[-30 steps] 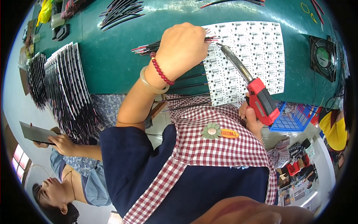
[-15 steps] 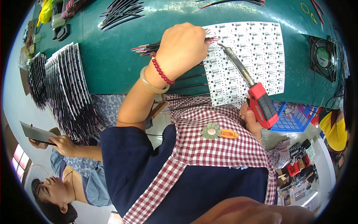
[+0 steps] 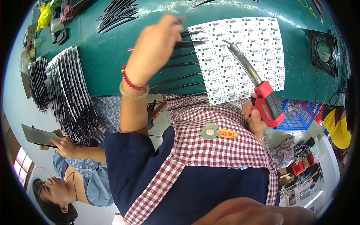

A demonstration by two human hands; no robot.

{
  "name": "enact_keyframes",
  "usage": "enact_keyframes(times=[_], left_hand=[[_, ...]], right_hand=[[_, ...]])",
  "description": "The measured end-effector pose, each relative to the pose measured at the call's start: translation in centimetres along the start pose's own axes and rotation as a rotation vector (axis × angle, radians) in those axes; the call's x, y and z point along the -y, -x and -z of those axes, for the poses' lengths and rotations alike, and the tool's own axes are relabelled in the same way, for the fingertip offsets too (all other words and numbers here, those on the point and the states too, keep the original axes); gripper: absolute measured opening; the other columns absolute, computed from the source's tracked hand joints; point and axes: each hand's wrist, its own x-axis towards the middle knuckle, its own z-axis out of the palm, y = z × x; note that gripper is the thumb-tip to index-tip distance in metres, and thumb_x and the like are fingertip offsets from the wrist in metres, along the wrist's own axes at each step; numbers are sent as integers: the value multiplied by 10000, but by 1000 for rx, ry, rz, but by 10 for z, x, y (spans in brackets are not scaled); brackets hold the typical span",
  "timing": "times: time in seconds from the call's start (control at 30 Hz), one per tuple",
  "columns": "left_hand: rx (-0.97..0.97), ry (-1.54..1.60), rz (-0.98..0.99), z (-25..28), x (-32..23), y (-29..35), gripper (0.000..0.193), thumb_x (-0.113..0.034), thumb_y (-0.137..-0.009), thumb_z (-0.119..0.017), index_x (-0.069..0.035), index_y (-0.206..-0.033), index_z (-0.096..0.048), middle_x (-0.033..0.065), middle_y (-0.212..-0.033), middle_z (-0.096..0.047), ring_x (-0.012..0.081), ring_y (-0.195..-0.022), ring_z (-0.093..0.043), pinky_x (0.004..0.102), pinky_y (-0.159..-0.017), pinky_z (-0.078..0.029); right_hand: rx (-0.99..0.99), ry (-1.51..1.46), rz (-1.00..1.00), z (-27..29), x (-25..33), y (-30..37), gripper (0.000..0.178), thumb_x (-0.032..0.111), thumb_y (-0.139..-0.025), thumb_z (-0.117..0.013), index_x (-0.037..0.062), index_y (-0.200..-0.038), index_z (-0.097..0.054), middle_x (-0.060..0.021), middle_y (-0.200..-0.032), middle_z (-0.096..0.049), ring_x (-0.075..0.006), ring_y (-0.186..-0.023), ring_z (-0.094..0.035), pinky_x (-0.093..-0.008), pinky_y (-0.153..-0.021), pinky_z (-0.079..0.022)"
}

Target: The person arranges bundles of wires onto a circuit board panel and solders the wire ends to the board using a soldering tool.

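My right hand point(image 3: 255, 119) is closed around a red and black gun-style soldering iron point(image 3: 268, 105), its metal tip over a white sheet of circuit boards point(image 3: 240, 63). Along the sheet's left edge, several thin dark wires point(image 3: 183, 77) stick out to the left, with coloured ends on the sheet. My left hand point(image 3: 153, 48) is above the upper wires, left of the sheet. Its fingers are smeared by motion, and a dark blur shows at the fingertips, so what it holds, if anything, is unclear. A red bead bracelet and a pale bangle circle that wrist.
Loose wires point(image 3: 117, 15) lie in a pile on the green table point(image 3: 108, 71). Stacked wired boards point(image 3: 69, 82) hang over its left edge, near a seated person holding a grey panel point(image 3: 37, 135). A black fan point(image 3: 323, 52) lies at right; a blue basket point(image 3: 296, 116) sits below.
My left hand has moved left, off the sheet's upper left edge, uncovering wires there. The bundle of wires seen under it is no longer visible. The soldering iron has moved only slightly.
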Motion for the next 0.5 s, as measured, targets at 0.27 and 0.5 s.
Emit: enact_keyframes(times=[0.27,0.5], left_hand=[[-342,4,-11,11,-41,16,142,-91,-821,-681,-44,-948,-637,112,-871,-588,267,-647,-603,347,-595,-484],[-265,-289,40,-57,-29,13,141,-144,-777,-684,-51,-840,-599,103,-870,-564,304,-655,-618,412,-579,-510]], right_hand=[[1,-34,-6,-3,7,-7,577,349,-895,-645,-39,-1280,-458,-24,-654,-471,-110,-549,-434,-277,-526,-382],[-9,9,-30,-22,16,-16,485,252,-917,-618,-45,-1273,-474,-29,-658,-481,-108,-543,-435,-278,-533,-390]])
